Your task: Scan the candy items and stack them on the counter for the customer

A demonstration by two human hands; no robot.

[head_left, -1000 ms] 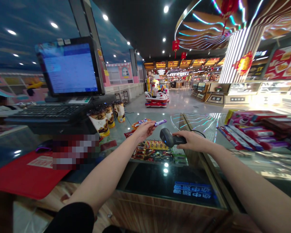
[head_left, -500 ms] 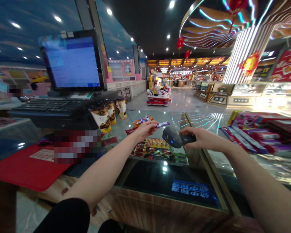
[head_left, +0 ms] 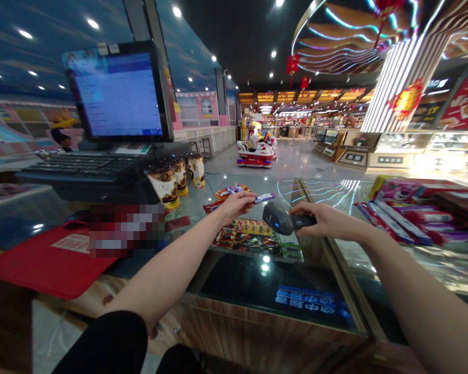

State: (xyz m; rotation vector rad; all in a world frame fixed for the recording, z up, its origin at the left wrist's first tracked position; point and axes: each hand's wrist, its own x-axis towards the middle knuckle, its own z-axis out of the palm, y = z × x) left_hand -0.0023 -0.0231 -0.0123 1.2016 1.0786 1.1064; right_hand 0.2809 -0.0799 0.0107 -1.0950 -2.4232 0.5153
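Observation:
Between the fingertips of my left hand is a small purple-wrapped snack bar, its far end sticking out to the right. My right hand is closed round the handle of a black barcode scanner, which shows a small blue light. The scanner's head points left and sits just below and right of the bar, apart from it. Behind my left hand, orange and red snack packets lie on the glass counter. More colourful packets show under my wrists, seemingly beneath the glass.
At the left stand a lit monitor, a keyboard and several printed cups. A red mat covers the near left corner. Stacked snack boxes and bars lie on the right counter. A white-and-red kiddie ride stands beyond.
Both hands keep nearly the same pose, bar and scanner still held. The whole view has shifted very slightly.

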